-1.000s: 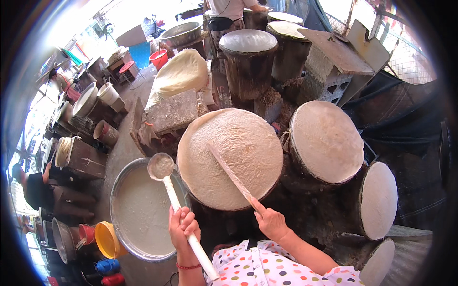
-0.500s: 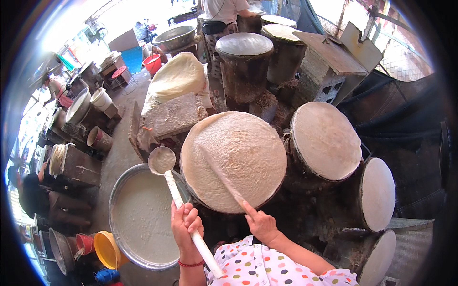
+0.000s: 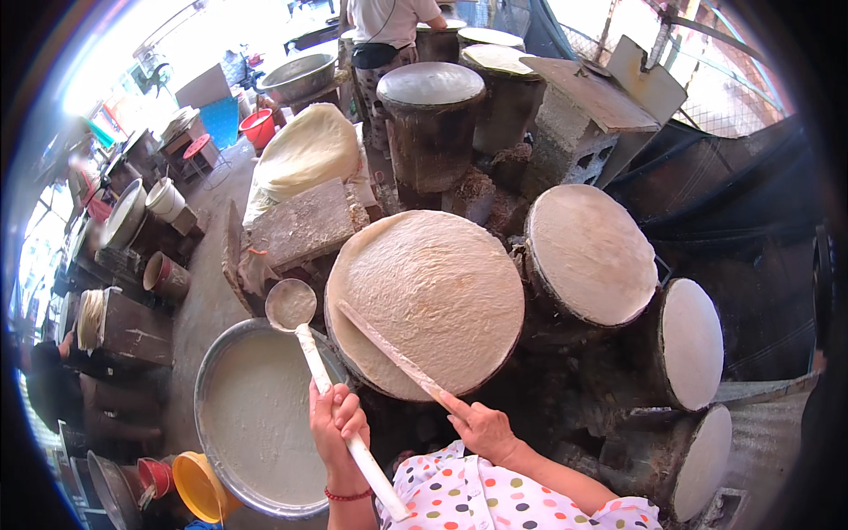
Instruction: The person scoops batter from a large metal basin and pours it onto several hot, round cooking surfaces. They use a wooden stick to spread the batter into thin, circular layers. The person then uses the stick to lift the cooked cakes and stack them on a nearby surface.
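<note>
My left hand (image 3: 338,422) is closed round the white handle of a ladle (image 3: 291,306), whose batter-coated bowl is above the rim of a wide metal basin (image 3: 208,415) of pale batter at lower left. My right hand (image 3: 481,432) grips a long flat wooden stick (image 3: 385,347) lying slanted across a round griddle (image 3: 433,296) covered with a spread layer of batter. The stick's far end is by the griddle's left side, where the layer's edge looks folded or raised. A second batter-covered griddle (image 3: 590,252) stands to the right.
More round griddles (image 3: 689,344) line the right side. Behind are drum stoves (image 3: 428,132), a block with pale stacked sheets (image 3: 305,155) and a co-worker (image 3: 382,35). Two other people are at the left among buckets (image 3: 166,199). A yellow tub (image 3: 199,486) is at lower left.
The stick's far end has moved left and down toward the griddle's left edge, and my right hand slightly left and down. My left hand still holds the ladle. The view has shifted slightly.
</note>
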A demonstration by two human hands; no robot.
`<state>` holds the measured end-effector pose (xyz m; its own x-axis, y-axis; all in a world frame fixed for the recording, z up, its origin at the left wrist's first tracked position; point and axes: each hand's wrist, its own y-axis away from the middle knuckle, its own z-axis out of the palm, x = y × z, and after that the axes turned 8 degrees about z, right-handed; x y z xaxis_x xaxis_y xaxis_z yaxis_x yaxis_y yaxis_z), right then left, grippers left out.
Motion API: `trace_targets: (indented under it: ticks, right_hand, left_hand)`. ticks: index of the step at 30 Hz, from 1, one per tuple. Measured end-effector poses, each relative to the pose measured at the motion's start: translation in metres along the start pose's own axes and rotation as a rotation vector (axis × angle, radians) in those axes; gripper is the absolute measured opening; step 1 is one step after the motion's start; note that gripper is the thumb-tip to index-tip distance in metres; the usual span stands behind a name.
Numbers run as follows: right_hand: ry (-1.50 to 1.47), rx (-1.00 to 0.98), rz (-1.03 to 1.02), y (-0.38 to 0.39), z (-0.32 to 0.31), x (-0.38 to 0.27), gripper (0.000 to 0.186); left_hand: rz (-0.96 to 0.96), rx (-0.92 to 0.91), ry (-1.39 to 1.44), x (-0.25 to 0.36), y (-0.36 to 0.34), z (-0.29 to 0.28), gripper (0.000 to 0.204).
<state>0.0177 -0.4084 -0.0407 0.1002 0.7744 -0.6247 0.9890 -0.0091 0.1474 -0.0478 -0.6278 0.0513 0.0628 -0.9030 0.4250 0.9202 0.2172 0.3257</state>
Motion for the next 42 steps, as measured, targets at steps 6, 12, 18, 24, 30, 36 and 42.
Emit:
trace_targets:
  ticks: [6,12,18,24,30,36,42]
  right_hand:
    - [-0.177,0.208,0.089,-0.022,-0.011,0.013,0.049]
    - [-0.183,0.029,0.056,0.002,-0.003,-0.008,0.046]
    - [-0.506,0.242,0.216,-0.002,-0.024,0.029,0.042]
    - [-0.474,0.108,0.148,0.004,-0.055,0.058,0.045]
    - [-0.365,0.723,0.589,-0.055,-0.171,0.254,0.019]
    - [-0.287,1.092,0.769,-0.083,-0.274,0.501,0.026]
    - [-0.476,0.759,0.910,-0.145,-0.302,0.439,0.035]
  left_hand:
    - [-0.055,0.000,0.005,-0.003,-0.007,-0.002,0.030]
    - [-0.112,-0.071,-0.020,-0.006,-0.016,-0.002,0.006]
    - [-0.139,-0.048,-0.082,-0.032,-0.022,0.008,0.021]
    - [-0.218,-0.107,-0.040,-0.060,-0.020,0.028,0.009]
    - [-0.168,-0.125,-0.038,-0.095,-0.011,0.053,0.013]
    - [-0.252,-0.158,-0.008,-0.155,-0.013,0.076,0.011]
    - [-0.172,-0.094,-0.011,-0.171,0.005,0.088,0.010]
